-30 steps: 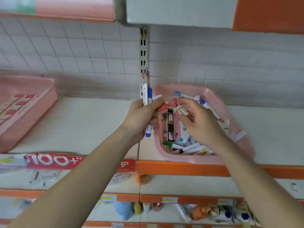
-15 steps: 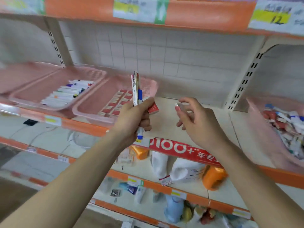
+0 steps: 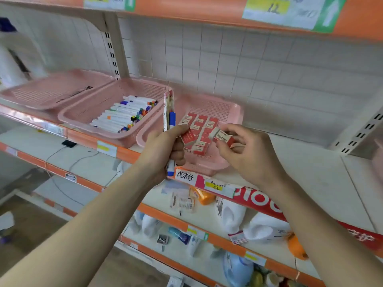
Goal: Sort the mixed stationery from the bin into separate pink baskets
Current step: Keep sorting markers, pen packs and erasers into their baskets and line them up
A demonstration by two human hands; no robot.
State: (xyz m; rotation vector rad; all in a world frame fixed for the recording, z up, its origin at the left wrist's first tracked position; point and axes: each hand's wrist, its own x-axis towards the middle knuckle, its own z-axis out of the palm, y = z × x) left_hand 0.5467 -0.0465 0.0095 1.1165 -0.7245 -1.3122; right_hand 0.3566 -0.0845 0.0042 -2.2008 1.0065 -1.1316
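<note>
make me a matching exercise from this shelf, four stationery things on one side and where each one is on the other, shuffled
Things:
1. white markers with coloured caps
2. rows of red boxed erasers
3. white eraser in red sleeve marked 2B
4. blue-capped white marker

Places:
A. pinched in the right hand
B. gripped upright in the left hand
C. middle pink mesh basket
D. right pink mesh basket

Pairs: 1-C, 2-D, 3-A, 4-B

Shelf (image 3: 300,168): white, orange-edged, in front of you.
On it: left basket (image 3: 47,92), middle basket (image 3: 145,91), right basket (image 3: 217,108), side by side.
</note>
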